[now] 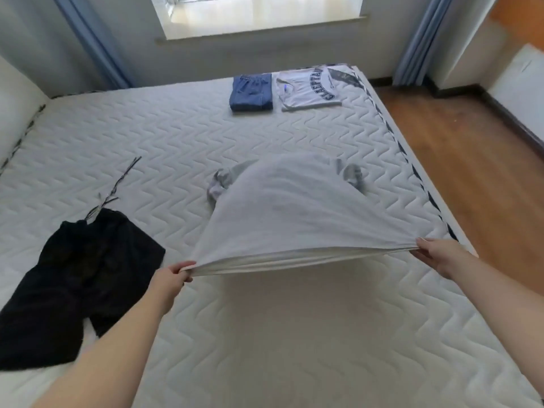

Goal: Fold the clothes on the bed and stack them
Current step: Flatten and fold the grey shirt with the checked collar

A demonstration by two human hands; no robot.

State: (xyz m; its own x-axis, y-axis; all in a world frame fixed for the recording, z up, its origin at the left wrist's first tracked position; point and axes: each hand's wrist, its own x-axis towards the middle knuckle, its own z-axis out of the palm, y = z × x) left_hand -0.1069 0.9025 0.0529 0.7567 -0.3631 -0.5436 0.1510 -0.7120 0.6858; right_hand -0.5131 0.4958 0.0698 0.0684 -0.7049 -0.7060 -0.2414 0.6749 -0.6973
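Quilted mattress (265, 136) — clothes being folded.
White T-shirt (294, 213) (hem raised) is pinched by left hand (172, 279) and right hand (435, 253).

The white quilted bed (294, 334) lies bare below the raised hem of the pale grey T-shirt (294, 213), leaving open room there. Crumpled black drawstring shorts (82, 284) block the near left. At the far edge, folded blue denim shorts (251, 92) and a folded white lettered T-shirt (309, 89) sit side by side; bare mattress spreads between them and the grey shirt.
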